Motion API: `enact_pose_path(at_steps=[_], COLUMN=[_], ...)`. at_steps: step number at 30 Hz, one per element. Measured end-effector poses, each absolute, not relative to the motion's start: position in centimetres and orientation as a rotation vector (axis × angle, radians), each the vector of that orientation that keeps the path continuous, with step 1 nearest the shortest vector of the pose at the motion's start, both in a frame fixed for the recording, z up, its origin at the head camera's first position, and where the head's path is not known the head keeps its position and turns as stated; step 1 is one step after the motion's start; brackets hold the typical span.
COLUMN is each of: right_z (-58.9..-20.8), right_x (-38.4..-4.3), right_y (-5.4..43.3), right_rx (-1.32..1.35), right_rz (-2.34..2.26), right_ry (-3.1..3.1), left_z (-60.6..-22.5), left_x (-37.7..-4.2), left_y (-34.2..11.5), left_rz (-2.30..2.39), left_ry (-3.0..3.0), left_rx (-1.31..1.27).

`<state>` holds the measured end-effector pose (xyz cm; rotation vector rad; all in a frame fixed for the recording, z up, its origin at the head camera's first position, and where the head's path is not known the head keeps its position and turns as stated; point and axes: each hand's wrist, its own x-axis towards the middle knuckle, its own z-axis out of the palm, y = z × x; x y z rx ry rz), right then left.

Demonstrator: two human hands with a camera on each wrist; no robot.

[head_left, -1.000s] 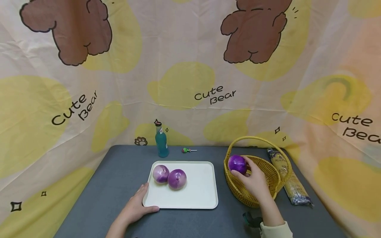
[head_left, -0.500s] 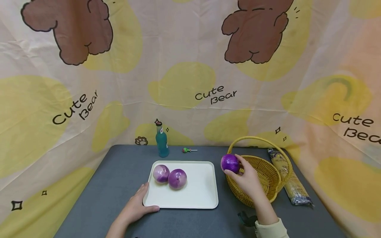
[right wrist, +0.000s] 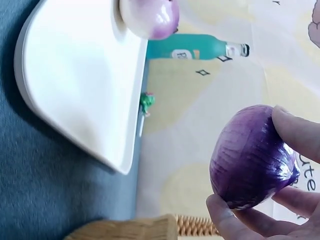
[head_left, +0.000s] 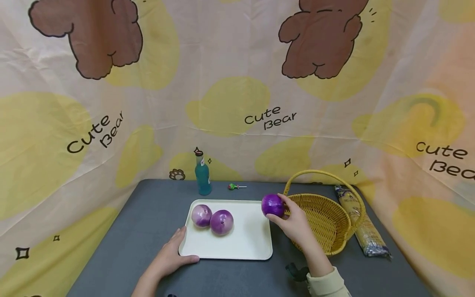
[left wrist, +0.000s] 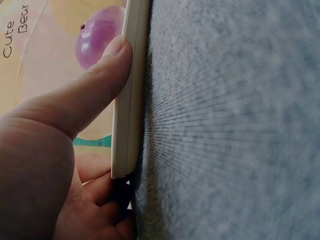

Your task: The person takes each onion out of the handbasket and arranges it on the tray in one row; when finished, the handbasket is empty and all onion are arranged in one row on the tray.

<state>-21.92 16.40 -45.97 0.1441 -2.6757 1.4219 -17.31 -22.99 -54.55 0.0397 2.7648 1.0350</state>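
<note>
My right hand (head_left: 297, 222) grips a dark purple onion (head_left: 271, 205) between thumb and fingers, held up beside the right edge of a white rectangular tray (head_left: 245, 247). In the right wrist view the onion (right wrist: 245, 160) shows glossy skin, with its pointed end toward the palm. Two paler purple-and-white onions (head_left: 222, 222) sit side by side on the tray's left half. My left hand (head_left: 170, 256) holds the tray's near left corner; in the left wrist view the thumb (left wrist: 95, 87) lies against the rim and the other fingers curl at the corner.
A yellow wicker basket (head_left: 326, 225) with a tall handle stands right of the tray. Beyond it lies a long plastic-wrapped packet (head_left: 365, 227). A blue-green bottle (head_left: 203, 177) and a lollipop (head_left: 233, 187) are at the table's back, before a printed cloth.
My right hand has carried the dark onion leftward from over the basket to the tray's right edge. The left hand, tray and two paler onions stay in place.
</note>
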Motion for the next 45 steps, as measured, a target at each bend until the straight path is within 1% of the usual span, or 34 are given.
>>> enact_pose_path(at_steps=[18, 25, 35, 45], right_z=[-47.6, -49.1, -51.9, -52.7], right_x=[-22.7, -23.3, -24.1, -24.7], right_y=[12.8, 12.3, 11.4, 10.7], right_rx=[0.204, 0.194, 0.258, 0.249], right_rz=[1.521, 1.48, 1.455, 1.47], right_ry=[-2.673, -2.703, -2.753, -2.769], left_z=[-54.7, -54.5, -54.6, -54.4], left_x=[-17.4, -17.6, -17.4, -17.2], left_y=[-23.1, -22.8, -22.9, -22.8], left_rz=[1.016, 1.018, 1.03, 1.024], left_ry=[2.778, 2.784, 2.787, 2.789], left_rx=[0.052, 0.068, 0.059, 0.049])
